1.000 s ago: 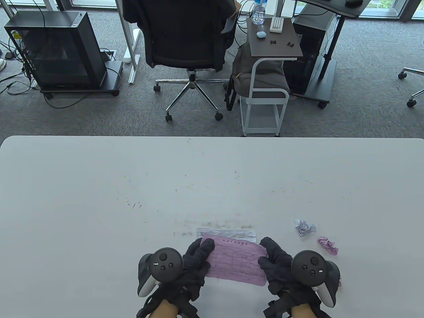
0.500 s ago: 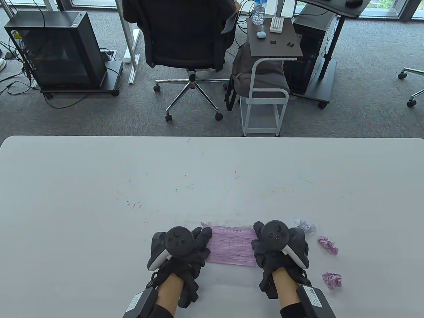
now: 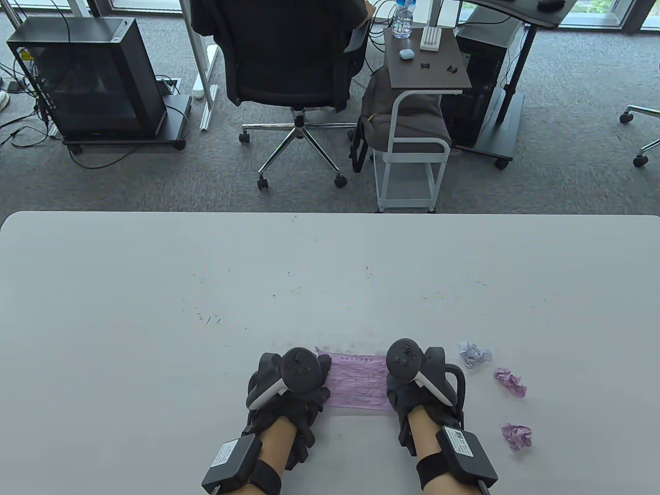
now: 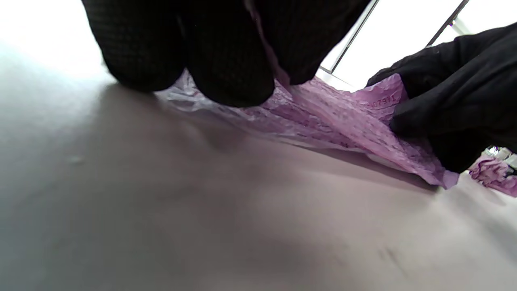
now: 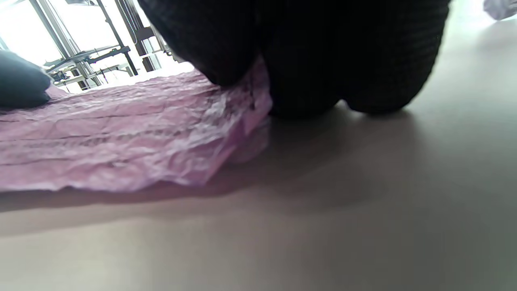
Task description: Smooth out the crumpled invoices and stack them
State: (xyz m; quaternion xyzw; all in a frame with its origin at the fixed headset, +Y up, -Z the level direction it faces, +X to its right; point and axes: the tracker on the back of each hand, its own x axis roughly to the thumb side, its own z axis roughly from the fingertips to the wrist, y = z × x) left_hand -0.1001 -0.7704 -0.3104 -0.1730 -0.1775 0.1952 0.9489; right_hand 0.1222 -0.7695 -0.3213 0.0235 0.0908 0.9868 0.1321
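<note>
A creased pink invoice (image 3: 358, 382) lies near the table's front edge between my hands. My left hand (image 3: 320, 384) pinches its left end and my right hand (image 3: 396, 384) pinches its right end. In the left wrist view my fingers (image 4: 226, 60) hold the sheet (image 4: 331, 121), which slopes down to the table, with my right hand (image 4: 444, 101) on its far end. In the right wrist view my fingers (image 5: 307, 60) hold the sheet's (image 5: 121, 133) near corner just above the table. The white sheet seen earlier is covered.
Three crumpled paper balls lie right of my right hand: a pale one (image 3: 475, 354), a pink one (image 3: 510, 382) and another pink one (image 3: 517, 435) nearer the front. The grey table (image 3: 206, 309) stretches away behind.
Both hands carried the pink invoice away from me, over the white sheet, and moved closer together. A third crumpled ball came into sight at the front right.
</note>
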